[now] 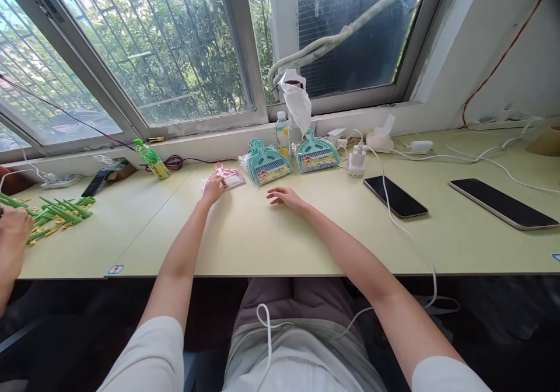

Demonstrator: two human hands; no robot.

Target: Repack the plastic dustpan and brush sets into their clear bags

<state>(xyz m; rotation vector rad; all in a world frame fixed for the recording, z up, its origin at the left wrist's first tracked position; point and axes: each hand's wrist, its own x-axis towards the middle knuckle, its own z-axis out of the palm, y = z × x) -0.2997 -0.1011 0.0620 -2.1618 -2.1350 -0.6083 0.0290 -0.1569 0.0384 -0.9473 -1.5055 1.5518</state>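
My left hand (213, 189) reaches forward and its fingers close on the near edge of a pink mini dustpan set (231, 176) in clear wrap, lying flat on the pale desk (245, 240). My right hand (284, 197) rests open on the desk, fingers spread, holding nothing, just in front of a stack of teal dustpan sets (265, 163). Another teal dustpan set (315, 153) leans further right, near the window sill.
A water bottle (282, 133) and a white plastic bag (297, 103) stand behind the sets. A green bottle (151, 158), chargers, cables, a phone (395, 196) and a second dark device (503, 203) lie on the desk. At far left another person's hand (13, 228) is beside green sticks (56, 212).
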